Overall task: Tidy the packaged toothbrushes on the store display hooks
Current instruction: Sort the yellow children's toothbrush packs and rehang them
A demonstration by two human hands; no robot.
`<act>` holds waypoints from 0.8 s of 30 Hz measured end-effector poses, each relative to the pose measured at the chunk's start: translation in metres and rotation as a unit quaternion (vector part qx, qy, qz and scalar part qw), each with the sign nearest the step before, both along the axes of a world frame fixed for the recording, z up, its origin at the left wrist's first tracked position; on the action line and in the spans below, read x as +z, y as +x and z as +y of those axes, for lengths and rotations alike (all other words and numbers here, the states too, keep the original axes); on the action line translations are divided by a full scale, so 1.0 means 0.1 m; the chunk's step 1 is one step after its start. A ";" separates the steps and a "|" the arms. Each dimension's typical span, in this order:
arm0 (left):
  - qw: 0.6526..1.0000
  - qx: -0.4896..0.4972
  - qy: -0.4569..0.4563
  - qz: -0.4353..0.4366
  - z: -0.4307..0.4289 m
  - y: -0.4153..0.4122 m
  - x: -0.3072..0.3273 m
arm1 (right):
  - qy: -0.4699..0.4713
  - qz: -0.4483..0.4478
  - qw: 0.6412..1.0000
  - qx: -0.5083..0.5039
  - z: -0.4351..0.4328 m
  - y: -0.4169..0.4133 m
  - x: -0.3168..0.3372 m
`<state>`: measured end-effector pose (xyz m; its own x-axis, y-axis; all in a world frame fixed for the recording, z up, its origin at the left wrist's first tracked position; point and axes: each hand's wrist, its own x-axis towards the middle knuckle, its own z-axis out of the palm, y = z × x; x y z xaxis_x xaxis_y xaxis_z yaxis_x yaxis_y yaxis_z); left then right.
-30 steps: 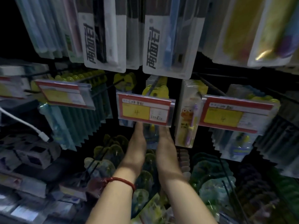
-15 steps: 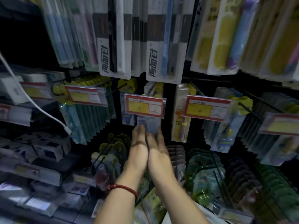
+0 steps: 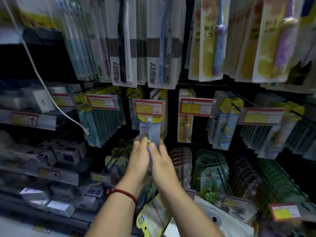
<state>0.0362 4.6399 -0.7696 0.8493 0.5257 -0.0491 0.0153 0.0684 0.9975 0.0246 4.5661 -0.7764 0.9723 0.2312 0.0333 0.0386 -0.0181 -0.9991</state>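
**Pack pulled to the front of the hook**

One second ago both hands reached deep under the price tag [image 3: 147, 109], and their fingers were hidden behind it. Now they have come back toward the person and have brought one toothbrush pack [image 3: 151, 132] with them. It hangs upright just below the tag, in front of the other packs of that row, with its blue brush facing out.

The left hand [image 3: 139, 159] grips the left edge of the pack with curled fingers [image 3: 140, 140]. The right hand [image 3: 164, 165] pinches the right edge, thumb on the front and the other fingers behind.

The top of the pack is covered by the tag, so I cannot tell if its hole sits on the hook [image 3: 156, 96].

For the task this looks like progress – the pack is moved forward and held straight. What seems to remain is to let it hang squarely, then to go on to the next hook.
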 end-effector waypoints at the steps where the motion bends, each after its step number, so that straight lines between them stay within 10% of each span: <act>1: 1.000 0.000 -0.006 0.005 0.01 -0.03 0.02 | 0.002 0.003 1.000 0.005 0.00 -0.02 0.01; 24: 0.987 0.024 -0.103 -0.119 -0.03 -0.53 0.08 | 0.100 -0.086 0.986 -0.098 -0.05 -0.33 -0.08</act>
